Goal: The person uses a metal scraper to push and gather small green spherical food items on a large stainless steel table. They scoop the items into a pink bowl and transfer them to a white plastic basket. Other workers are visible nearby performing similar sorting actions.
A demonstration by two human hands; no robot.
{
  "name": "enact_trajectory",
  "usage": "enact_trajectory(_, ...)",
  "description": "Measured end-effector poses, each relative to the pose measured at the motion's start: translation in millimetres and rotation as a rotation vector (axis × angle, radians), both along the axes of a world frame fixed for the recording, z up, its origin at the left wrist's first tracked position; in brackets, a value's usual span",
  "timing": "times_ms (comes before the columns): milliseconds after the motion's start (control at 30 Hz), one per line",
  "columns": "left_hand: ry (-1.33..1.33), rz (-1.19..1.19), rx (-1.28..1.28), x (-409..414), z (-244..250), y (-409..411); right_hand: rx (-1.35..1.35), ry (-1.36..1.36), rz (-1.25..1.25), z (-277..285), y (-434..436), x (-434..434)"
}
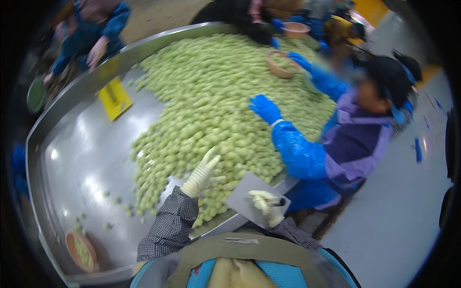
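My left hand (203,178), in a cream-coloured glove, reaches over a wide heap of small round pale-green fruits (201,104). Its fingers are apart and hold nothing; whether they touch the fruits I cannot tell. A flat grey plate (239,198) with a dark handle (278,202) lies tilted at the table's near edge. My right hand (266,207), gloved alike, is closed around that handle. The heap rests on a large metal sorting table (86,165) with a raised rim. The plate hides some of the nearest fruits.
Close on my right, a co-worker's blue-gloved hand (265,109) spreads over the heap. Orange-brown bowls stand at lower left (90,252) and far right (281,66), with fruits inside. A yellow sign (115,99) lies at the table's left. Other people stand around the far rim.
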State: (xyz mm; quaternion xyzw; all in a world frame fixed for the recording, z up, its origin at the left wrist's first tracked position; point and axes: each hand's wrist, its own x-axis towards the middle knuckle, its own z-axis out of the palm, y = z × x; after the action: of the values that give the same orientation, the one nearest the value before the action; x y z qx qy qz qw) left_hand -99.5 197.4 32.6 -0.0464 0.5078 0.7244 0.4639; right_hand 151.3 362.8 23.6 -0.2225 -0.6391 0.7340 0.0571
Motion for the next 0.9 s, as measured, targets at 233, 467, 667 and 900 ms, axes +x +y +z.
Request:
enact_trajectory(233, 0.748, 0.782, -0.867, -36.9, -65.7, -323.0, 0.258, -0.052, -0.162, 6.9, -15.0, 3.2)
enact_trajectory(467, 0.569, 0.767, -1.295, -49.2, -142.0, -490.1, 0.330, -0.071, -0.159, 14.4, -5.7, 0.4)
enact_trajectory(667, 0.436, 0.507, -0.594, -86.1, -63.7, -210.6, 0.356, -0.002, -0.161, 16.5, -11.0, -9.6)
enact_trajectory(900, 1.040, 0.038, -0.420, -66.3, -85.0, -138.9, 0.307, -0.030, -0.128, 10.3, -14.3, -4.5)
